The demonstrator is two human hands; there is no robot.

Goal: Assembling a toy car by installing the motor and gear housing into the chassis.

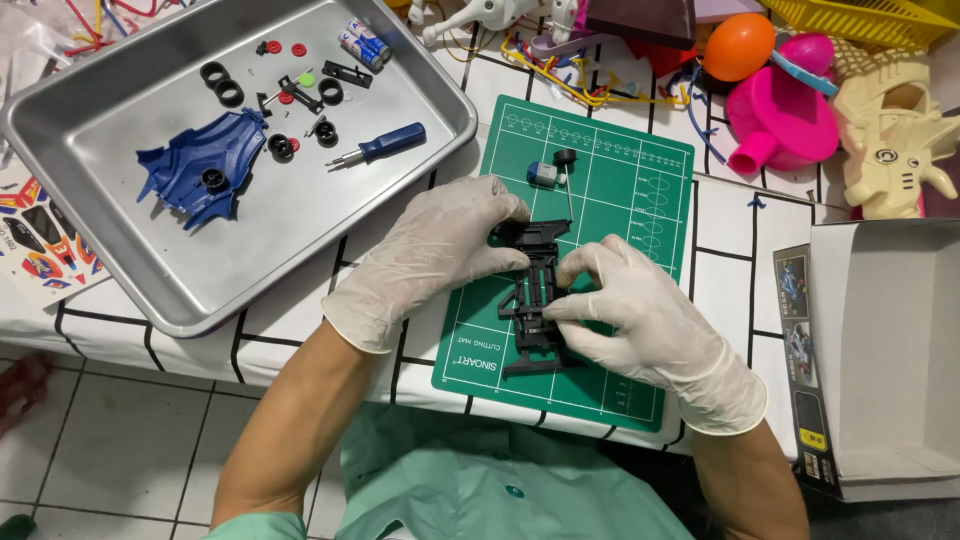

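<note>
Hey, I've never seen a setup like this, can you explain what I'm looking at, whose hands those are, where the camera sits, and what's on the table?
There is no machine here. The one picture comes from a camera worn on a person's head, looking down at their own two gloved hands.

The left hand and right hand both grip a black toy car frame over a green cutting mat. On the mat above it lie a small motor and a thin rod with a black knob.

To the left, a metal tray holds a blue car shell, black tyres, a blue screwdriver, two batteries and small red and green parts. A sticker sheet lies beside it. To the right sit an open cardboard box and plastic toys.
</note>
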